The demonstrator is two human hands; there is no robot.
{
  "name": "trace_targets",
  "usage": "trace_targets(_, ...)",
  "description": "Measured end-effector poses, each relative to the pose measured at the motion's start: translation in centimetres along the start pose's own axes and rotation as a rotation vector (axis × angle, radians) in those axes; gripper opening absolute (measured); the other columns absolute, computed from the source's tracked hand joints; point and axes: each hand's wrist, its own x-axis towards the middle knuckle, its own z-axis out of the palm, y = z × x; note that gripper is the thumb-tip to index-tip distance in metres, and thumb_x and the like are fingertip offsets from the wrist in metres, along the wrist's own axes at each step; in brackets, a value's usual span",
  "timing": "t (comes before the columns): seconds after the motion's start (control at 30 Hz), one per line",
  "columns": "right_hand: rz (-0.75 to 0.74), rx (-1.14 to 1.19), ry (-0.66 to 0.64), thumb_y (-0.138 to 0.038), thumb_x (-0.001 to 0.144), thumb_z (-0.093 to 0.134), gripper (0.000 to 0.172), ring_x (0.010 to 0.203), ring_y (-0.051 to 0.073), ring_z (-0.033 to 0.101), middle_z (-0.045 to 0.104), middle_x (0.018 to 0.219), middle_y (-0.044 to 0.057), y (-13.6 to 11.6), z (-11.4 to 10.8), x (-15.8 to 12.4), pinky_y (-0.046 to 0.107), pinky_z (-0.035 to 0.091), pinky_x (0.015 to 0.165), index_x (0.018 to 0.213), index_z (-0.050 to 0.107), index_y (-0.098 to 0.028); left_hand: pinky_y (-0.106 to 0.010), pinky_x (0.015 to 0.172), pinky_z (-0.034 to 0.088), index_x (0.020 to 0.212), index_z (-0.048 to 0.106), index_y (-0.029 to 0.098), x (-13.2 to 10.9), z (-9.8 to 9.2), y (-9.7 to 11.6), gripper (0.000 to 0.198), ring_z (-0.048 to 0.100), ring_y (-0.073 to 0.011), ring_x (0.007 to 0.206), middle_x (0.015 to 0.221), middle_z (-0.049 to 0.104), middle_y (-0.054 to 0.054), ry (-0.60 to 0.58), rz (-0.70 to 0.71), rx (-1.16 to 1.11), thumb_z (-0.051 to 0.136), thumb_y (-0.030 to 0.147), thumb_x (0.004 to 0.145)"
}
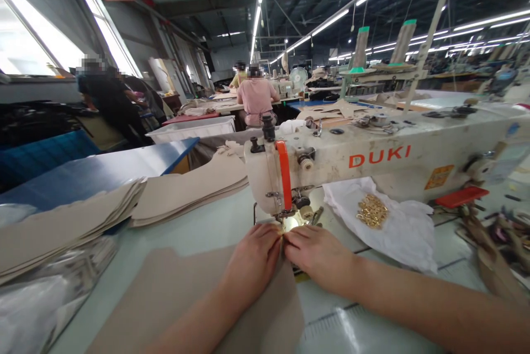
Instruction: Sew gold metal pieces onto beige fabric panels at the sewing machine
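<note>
A beige fabric piece (165,293) lies flat on the pale sewing table (215,221), its far edge under the needle of a white DUKI sewing machine (372,158). My left hand (252,263) rests on the fabric with its fingers curled, pinching the edge just below the presser foot. My right hand (317,254) meets it from the right, fingertips pressed together on the same edge. A small gold piece seems to sit between the fingertips, too small to name.
Stacks of cut beige pieces (182,191) lie at the left. A white cloth with several gold rings (372,210) lies right of the needle. Plastic bags (45,293) sit at the near left. Other people (256,97) work at benches behind.
</note>
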Motion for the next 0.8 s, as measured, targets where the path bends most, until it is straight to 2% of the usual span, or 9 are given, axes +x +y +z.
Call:
trace_targets(0.4,0.046,0.074,0.002,-0.012,0.088,0.053,0.013,0.098,0.022,0.055,0.063,0.102,0.011,0.9,0.1,0.4,0.034,0.043,0.087,0.098,0.061,-0.012,-0.034,0.078,0.055,0.086,0.065,0.016,0.8,0.7,-1.3,0.020,0.065,-0.0202,0.082,0.087,0.071,-0.007,0.051,0.034,0.045,0.045,0.018,0.090)
trace_targets(0.8,0.069,0.088,0.013,-0.011,0.089,0.050,0.015,0.098,0.023,0.056,0.063,0.105,0.011,0.7,0.2,0.4,0.034,0.043,0.086,0.100,0.060,-0.012,-0.032,0.077,0.055,0.086,0.066,0.018,1.0,0.5,-1.2,0.019,0.065,-0.0194,0.082,0.086,0.071,-0.006,0.051,-0.007,0.015,0.047,0.018,0.089)
